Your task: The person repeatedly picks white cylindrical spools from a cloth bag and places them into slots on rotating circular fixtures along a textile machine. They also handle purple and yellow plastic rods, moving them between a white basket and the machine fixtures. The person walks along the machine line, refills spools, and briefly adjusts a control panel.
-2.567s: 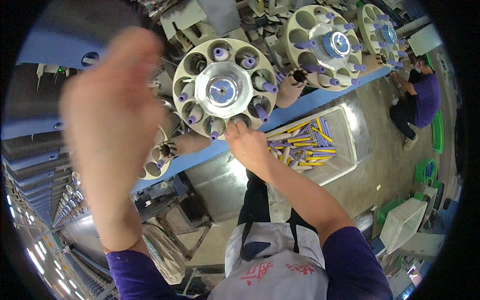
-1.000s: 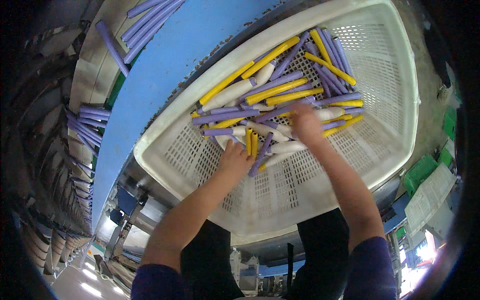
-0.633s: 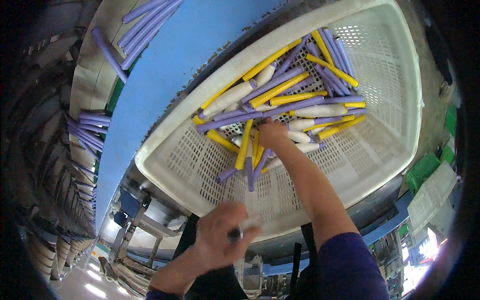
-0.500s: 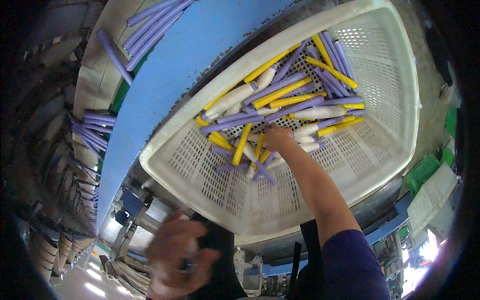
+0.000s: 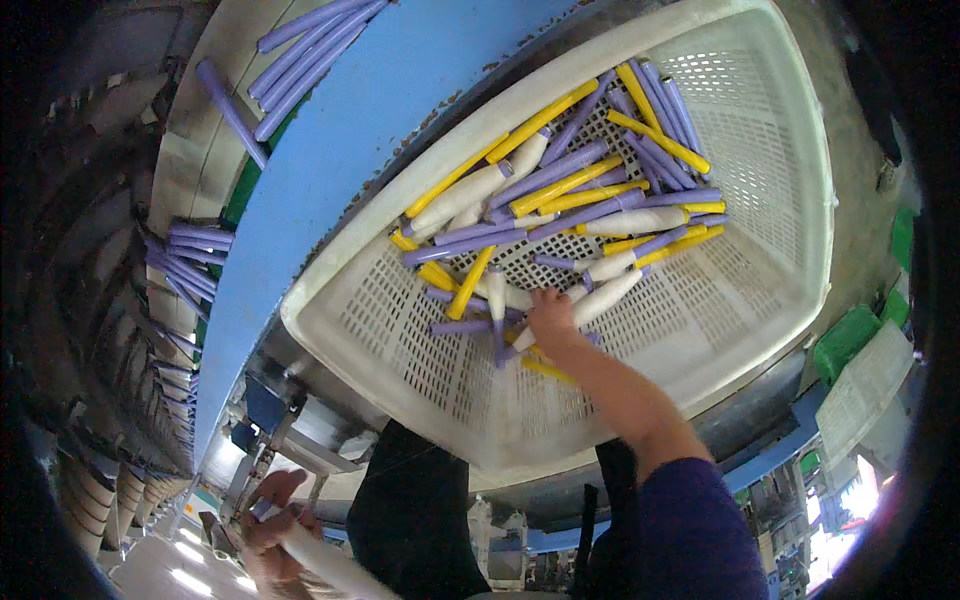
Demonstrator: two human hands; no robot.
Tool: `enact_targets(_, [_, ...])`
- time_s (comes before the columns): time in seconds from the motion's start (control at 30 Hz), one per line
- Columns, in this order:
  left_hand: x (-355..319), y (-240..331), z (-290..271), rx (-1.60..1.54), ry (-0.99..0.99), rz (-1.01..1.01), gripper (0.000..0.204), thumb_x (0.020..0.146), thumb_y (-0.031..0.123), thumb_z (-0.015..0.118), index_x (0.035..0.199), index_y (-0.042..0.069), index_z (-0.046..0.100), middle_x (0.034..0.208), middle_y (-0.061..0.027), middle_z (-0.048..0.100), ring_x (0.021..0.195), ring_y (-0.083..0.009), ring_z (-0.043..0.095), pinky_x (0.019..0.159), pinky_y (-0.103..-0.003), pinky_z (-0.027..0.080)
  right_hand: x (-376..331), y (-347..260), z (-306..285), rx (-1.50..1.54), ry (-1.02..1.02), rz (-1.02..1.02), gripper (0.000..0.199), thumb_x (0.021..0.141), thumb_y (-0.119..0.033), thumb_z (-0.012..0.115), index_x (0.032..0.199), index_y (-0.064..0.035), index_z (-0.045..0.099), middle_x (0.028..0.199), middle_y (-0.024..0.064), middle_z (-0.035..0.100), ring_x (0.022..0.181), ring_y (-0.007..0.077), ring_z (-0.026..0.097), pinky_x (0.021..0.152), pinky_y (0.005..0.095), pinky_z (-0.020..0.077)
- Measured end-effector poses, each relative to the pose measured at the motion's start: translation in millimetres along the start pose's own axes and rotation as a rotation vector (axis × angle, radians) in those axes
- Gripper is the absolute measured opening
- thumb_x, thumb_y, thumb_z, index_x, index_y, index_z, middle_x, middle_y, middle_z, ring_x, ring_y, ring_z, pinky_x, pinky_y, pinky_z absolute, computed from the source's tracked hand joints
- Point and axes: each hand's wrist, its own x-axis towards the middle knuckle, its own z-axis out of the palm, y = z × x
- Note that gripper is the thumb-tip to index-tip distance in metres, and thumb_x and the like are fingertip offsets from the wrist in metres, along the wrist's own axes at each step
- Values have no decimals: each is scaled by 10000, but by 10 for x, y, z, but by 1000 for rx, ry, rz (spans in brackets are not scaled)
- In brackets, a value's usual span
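A white perforated plastic basket point(image 5: 760, 330) holds several purple and yellow bobbin tubes point(image 5: 560, 190), some wound with white yarn. My right hand point(image 5: 550, 315) reaches into the basket and is closed around a yarn-wound bobbin point(image 5: 605, 295) among the tubes at the pile's near edge. My left hand point(image 5: 272, 515) is low at the bottom left, away from the basket, gripping a white yarn-wound bobbin point(image 5: 325, 562) with a purple tip.
A blue machine ledge point(image 5: 340, 150) runs diagonally beside the basket. Rows of purple tubes point(image 5: 185, 260) stick out along the machine at left. Green crates point(image 5: 850, 335) stand on the floor at right.
My left hand has pulled out of the basket and dropped to the lower left with a white bobbin. My right hand has slid toward the pile's near edge.
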Motion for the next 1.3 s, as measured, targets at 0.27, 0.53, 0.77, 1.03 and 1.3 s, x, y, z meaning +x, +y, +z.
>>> enact_targets(0.27, [55,125,-361,-263,318,342,464,814,201,677,1226,77,504,901,-82,608,758,-178,589,636,-337,498,-1439,1390,-1253,2239,193,184,391,816,-201,696,1155,-51,571,965,101,656,758,181,644,669,303,545])
enact_targets(0.53, [198,-711,1850,-161,-410,29,698,623,-48,728,1275,53,500,1202,-117,599,920,-161,596,773,-311,497,-2323,50,-1292,3029,-1178,200,322,847,-368,654,1062,-138,587,918,44,655,755,192,622,630,279,504])
enact_targets(0.77, [407,-512,1895,692,-537,953,588,593,40,829,1122,37,572,1077,-143,623,985,-266,598,851,-367,488,-1870,-175,-1398,2695,-1247,-69,466,845,-571,529,1009,-145,630,891,43,670,743,191,626,579,308,454])
enact_targets(1.03, [358,-373,1585,109,-550,551,540,704,241,791,1124,1,550,1104,-189,602,1029,-269,572,850,-401,486,-595,1090,170,-99,545,323,335,820,-149,566,1121,-3,561,1103,138,586,1096,333,521,974,447,397])
enact_targets(1.3, [780,-1040,1647,-246,-621,-368,487,814,231,706,1201,-4,525,1179,-138,578,1133,-245,530,976,-413,416,-932,1010,-664,821,-134,-57,446,801,-202,699,1179,-16,553,1026,112,658,909,269,635,798,383,512])
